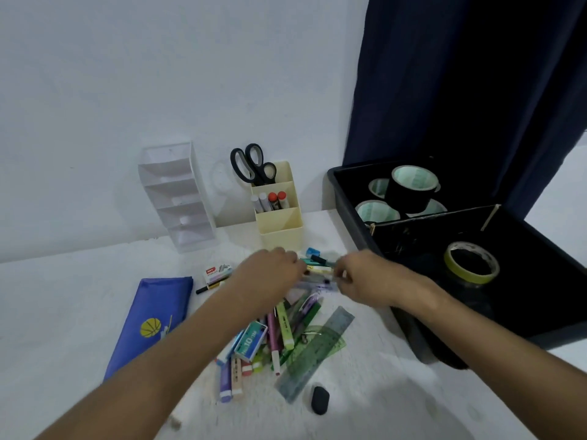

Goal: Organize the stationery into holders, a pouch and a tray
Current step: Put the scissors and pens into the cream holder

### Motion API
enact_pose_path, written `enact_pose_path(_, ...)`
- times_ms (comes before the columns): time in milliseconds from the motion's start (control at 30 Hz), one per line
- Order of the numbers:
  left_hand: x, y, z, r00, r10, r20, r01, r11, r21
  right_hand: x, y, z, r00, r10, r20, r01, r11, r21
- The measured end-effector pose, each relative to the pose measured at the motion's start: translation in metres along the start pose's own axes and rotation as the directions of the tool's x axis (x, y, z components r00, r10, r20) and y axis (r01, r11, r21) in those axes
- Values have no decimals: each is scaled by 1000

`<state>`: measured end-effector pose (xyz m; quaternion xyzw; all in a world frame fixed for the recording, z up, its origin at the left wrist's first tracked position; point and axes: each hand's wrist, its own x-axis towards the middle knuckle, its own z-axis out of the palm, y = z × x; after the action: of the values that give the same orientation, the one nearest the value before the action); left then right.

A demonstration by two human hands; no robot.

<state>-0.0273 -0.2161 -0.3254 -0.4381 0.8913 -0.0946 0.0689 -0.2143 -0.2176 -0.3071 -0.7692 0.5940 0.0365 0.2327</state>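
A heap of stationery (279,331) lies mid-table: highlighters, erasers, a staple box, rulers. My left hand (270,271) and my right hand (359,277) reach over its far end, fingers curled among pens (319,265) there. Blur hides what each hand grips. Behind stands a cream holder (281,223) with black scissors (252,165) and glue sticks (270,201). A clear tiered holder (178,198) stands to its left. A blue pouch (152,319) lies flat at the left. A black tray (349,198) at the right holds tape rolls (411,188).
A green protractor (320,342) and a grey ruler (314,350) lie at the heap's right. A black eraser (319,399) sits near the front. A small staples box (216,274) and a black pen (209,287) lie beside the pouch. A dark curtain (460,74) hangs behind the tray.
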Motion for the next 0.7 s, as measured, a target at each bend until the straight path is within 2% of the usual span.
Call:
enact_pose_path(133, -5, -46, -12, 982, -178, -66, 178, 984, -16, 11, -6, -32, 954, -70, -291, 110, 986, 123)
enact_pose_path(200, -4, -65, -20, 949, -300, -101, 283, 947, -151, 14, -14, -48, 925, -106, -366, 173, 973, 154)
enact_pose_path(267, -3, -76, -31, 885, -434, -168, 350, 859, -374, 16, -23, -60, 893, -129, -432, 225, 958, 178)
enact_pose_path(367, 1, -79, -43, 737, -623, -260, 325, 665, -673, 25, -37, -69, 852, -112, -511, 267, 933, 240)
enact_pose_path(467, 7, -73, -44, 645, -700, -305, 266, 580, -770, 39, -47, -68, 806, -99, -583, 301, 917, 260)
enact_pose_path(567, 13, -68, -40, 611, -728, -312, 217, 533, -818, 49, -53, -63, 766, -126, -631, 334, 916, 223)
enact_pose_path(700, 19, -66, -33, 625, -718, -306, 197, 525, -828, 61, -53, -53, 765, -126, -631, 341, 912, 230)
